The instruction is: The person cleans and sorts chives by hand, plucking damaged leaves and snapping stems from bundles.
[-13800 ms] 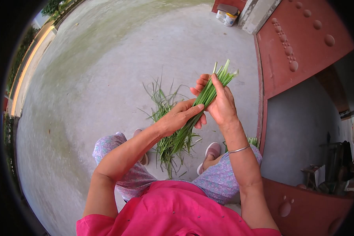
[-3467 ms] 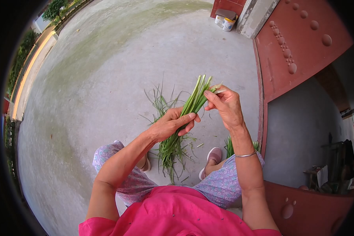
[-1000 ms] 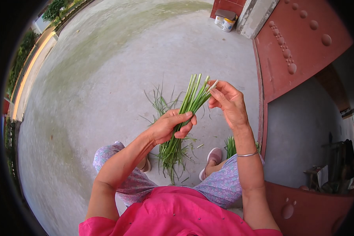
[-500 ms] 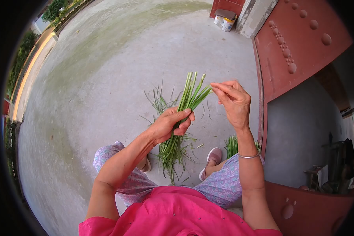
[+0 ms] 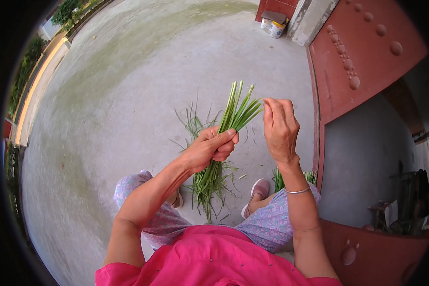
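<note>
A bunch of garlic chives is gripped around its middle by my left hand. The pale cut stem ends fan out above the fist, and the long green leaves hang down below it. My right hand is closed in a pinch just right of the stem ends, its fingertips close to the rightmost stem. Whatever lies between those fingertips, if anything, is too small to make out.
Loose leaf scraps lie scattered on the concrete floor. More chives stand beside my right shoe, partly hidden by my right arm. A red door is on the right, and a bucket sits at the back.
My left hand and the bunch have shifted slightly up and right. My right hand has turned more upright, still pinched, and its fingertips have moved a little right with the stems.
</note>
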`<state>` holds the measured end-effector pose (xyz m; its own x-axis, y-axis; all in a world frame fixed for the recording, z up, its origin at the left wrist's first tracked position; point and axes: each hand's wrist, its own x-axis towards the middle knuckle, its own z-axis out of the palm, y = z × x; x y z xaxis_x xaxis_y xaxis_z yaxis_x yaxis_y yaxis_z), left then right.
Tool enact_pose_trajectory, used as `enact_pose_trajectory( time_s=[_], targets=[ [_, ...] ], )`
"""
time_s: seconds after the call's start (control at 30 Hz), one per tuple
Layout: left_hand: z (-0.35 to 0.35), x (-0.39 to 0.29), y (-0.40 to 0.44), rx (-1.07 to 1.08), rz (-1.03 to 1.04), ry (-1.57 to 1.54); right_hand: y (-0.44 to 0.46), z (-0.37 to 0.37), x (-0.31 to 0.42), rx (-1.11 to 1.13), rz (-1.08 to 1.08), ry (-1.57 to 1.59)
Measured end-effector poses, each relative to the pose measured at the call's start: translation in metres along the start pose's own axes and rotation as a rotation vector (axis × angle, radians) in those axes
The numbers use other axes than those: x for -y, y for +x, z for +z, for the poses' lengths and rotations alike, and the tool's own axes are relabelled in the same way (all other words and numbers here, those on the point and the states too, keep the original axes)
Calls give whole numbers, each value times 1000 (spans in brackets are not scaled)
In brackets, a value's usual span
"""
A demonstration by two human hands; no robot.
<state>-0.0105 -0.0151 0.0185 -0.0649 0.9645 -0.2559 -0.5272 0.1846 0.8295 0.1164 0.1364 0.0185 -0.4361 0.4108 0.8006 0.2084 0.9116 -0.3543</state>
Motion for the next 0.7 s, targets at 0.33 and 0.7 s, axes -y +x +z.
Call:
enact_pose_trajectory(
  time_s=[0.33,0.7],
  targets=[
    [-8,4,-2,26,-18,-75,20,-29,-51,281,573,-67],
    [-3,3,1,-10,-12,-75,8,-22,-24,710,779,995]
  ],
)
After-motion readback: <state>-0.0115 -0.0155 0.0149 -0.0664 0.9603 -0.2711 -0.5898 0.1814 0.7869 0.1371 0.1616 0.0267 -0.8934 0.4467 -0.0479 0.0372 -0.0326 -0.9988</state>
